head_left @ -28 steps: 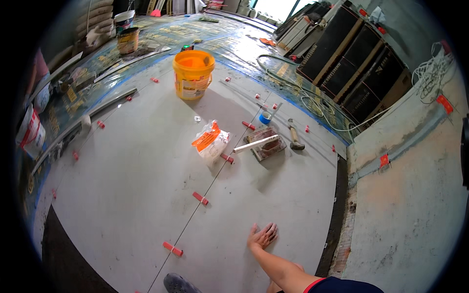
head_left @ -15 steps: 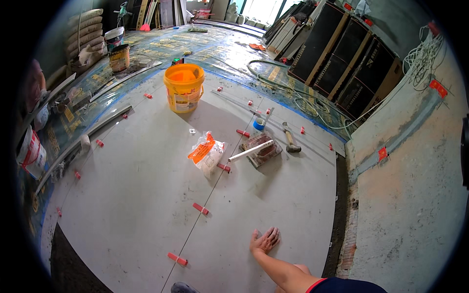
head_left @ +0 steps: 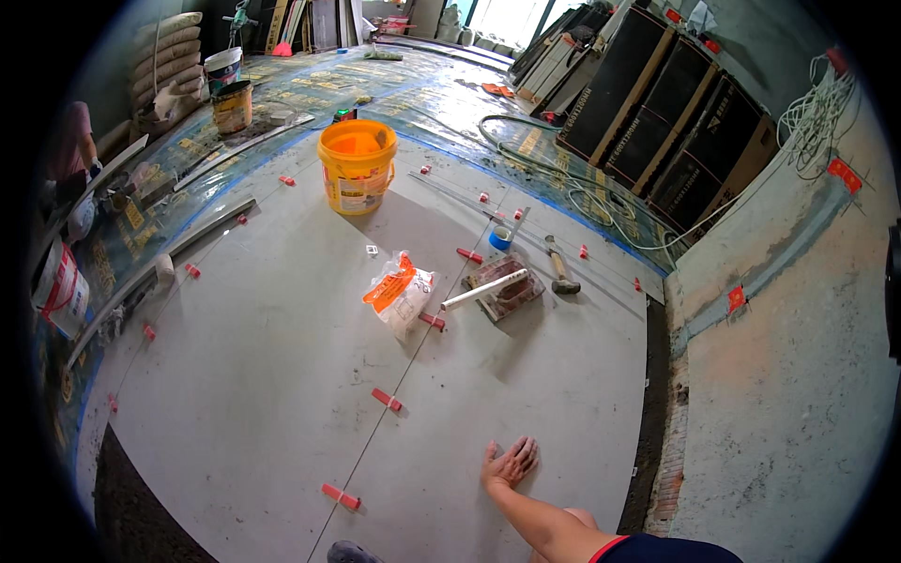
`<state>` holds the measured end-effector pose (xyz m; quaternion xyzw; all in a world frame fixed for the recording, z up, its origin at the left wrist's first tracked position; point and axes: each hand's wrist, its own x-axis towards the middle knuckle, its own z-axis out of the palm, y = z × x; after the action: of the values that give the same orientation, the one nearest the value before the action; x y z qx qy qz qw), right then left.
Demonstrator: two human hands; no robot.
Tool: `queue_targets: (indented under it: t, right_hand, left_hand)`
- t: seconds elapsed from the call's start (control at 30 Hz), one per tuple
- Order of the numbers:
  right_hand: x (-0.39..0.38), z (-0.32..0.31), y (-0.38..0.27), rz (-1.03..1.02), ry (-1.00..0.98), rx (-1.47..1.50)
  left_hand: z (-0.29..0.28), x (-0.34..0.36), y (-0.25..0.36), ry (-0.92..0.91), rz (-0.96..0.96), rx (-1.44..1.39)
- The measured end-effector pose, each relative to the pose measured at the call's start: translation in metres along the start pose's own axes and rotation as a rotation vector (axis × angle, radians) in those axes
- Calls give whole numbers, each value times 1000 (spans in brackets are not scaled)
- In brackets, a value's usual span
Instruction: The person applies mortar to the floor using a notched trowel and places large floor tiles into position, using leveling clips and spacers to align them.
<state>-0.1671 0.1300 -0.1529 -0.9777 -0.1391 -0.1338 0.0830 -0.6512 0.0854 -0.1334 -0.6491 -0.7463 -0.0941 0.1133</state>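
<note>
My right hand (head_left: 512, 464) lies palm down on a large pale grey floor tile (head_left: 450, 497), its fingers stretched out and a little apart, holding nothing. My left hand is out of sight. Red levelling wedges in white clips, such as the wedge (head_left: 387, 400), sit along the joint left of my hand. Farther off lie an open plastic bag (head_left: 402, 293) with orange print, a suction lifter or float-like block (head_left: 507, 287) with a white bar handle, a roll of blue tape (head_left: 500, 238) and a hammer (head_left: 561, 266).
A yellow bucket (head_left: 357, 169) stands on the tiles ahead. Bare dark mortar (head_left: 640, 469) runs along the wall at right. Black boxes (head_left: 648, 103) and coiled cable (head_left: 812, 127) are at the far right. Another person (head_left: 75, 150) is at the left edge, near a white bucket (head_left: 64, 291).
The view has shifted very slightly. At the left edge, more of the other person's arm shows. My right hand rests in the same place.
</note>
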Motion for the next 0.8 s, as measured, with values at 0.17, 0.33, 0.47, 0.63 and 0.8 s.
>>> queue_targets:
  t: [0.17, 0.33, 0.47, 0.63, 0.8]
  right_hand:
    - [0, 1, 0, -3, 18, -7]
    - [0, -2, -1, -9, -12, -11]
    - [0, -3, 0, -15, -3, -20]
    - [0, -2, 1, -20, -35, 2]
    - [-1, 0, 1, -7, -47, 3]
  left_hand:
    - [1, -1, -1, 10, -1, 2]
    - [1, -3, -2, 23, -2, 3]
    - [2, -5, -4, 27, -6, 5]
    - [1, -9, -7, 33, -12, 3]
    - [-1, -13, -10, 39, -8, 7]
